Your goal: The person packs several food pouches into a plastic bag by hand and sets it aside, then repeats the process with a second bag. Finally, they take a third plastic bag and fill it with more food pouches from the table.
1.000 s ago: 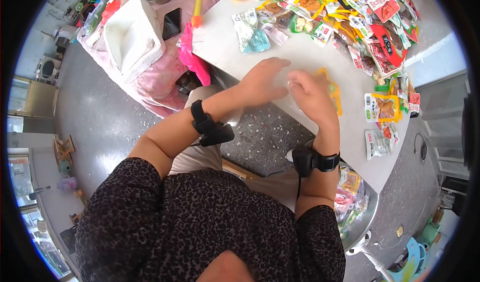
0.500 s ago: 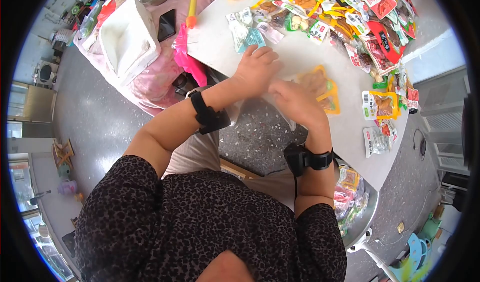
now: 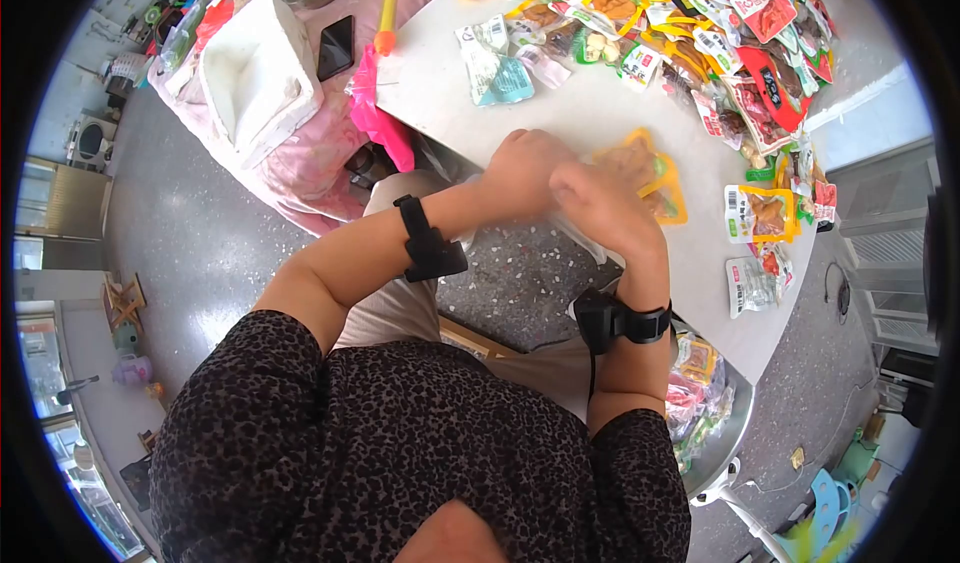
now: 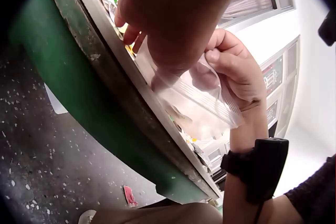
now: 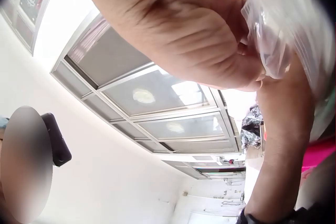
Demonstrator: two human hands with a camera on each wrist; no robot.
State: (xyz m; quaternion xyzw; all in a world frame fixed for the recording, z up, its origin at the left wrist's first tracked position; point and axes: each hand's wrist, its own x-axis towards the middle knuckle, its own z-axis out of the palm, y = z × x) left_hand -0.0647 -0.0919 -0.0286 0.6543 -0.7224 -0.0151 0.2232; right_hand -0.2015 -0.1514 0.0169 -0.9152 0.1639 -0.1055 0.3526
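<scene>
White table: bag between both hands

Bag at table's near edge. Right hand pinches its edge, thumb and fingertips together. Left hand overlaps the other side; inside or outside, and finger hold: can't tell. Left wrist view: zip lines slant from left hand toward right wrist. Two yellow packs just beyond right hand, the nearer one.

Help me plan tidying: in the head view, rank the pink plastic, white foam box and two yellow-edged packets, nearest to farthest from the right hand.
From the right hand:
1. Two yellow-edged packets, just to its right.
2. Pink plastic, left, by the table's edge.
3. White foam box, farther left.
</scene>
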